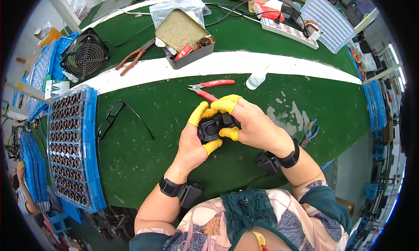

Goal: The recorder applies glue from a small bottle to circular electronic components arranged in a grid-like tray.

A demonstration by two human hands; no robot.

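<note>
Step, as judged: 2-handed handling of a black plastic housing (211,129), over the green tabletop (131,172). Left hand (192,141) and right hand (257,123) both grasp it. Next move probably calls for steady fingertips. Red-handled nippers (218,83) just beyond the housing — tight; bare tabletop left and right of it — roomy; table edge wearer-side.

On my worktop (131,172), pale lettering runs along the upper handle of the red-handled cutters (218,83), and pale marks show on the red packet (184,52) in the metal tin (194,58); both are too small for me to read, and I can make out no other words
</note>
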